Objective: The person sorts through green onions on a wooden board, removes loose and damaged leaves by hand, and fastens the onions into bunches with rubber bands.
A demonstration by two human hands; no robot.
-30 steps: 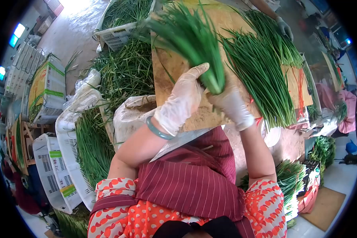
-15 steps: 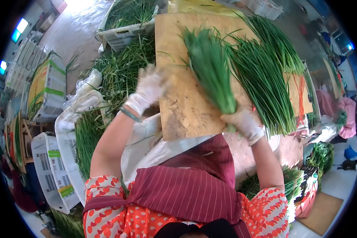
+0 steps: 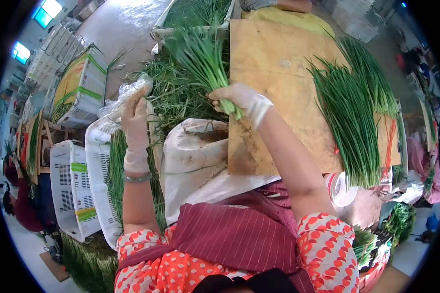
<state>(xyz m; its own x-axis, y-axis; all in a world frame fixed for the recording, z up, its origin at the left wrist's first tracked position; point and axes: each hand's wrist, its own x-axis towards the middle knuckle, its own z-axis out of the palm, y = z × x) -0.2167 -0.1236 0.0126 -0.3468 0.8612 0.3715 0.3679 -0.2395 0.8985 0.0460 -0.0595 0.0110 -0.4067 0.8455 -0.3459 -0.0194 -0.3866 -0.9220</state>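
Observation:
A bunch of garlic chives [image 3: 203, 61] is gripped near its pale stem ends by my gloved right hand [image 3: 239, 100]. The leaves fan up and left over a heap of loose greens [image 3: 181, 93], beside the board's left edge. My gloved left hand [image 3: 136, 122] is raised over the white crate [image 3: 97, 161] at the left, fingers stretched upward, holding nothing. On the right part of the wooden board [image 3: 274, 107] lie a big pile of chives [image 3: 349, 122] and another pile [image 3: 371, 73] behind it.
Red ties [image 3: 390, 141] hang by the board's right edge, above a white bucket [image 3: 341, 189]. A crate of greens [image 3: 195, 14] stands at the back. Another person's gloved hand [image 3: 259, 4] rests near a yellow sack [image 3: 293, 19]. White crates [image 3: 66, 190] stand left.
My right hand has carried the chives left, off the board and over the loose greens. My left hand has moved left, away from the board. The view has shifted.

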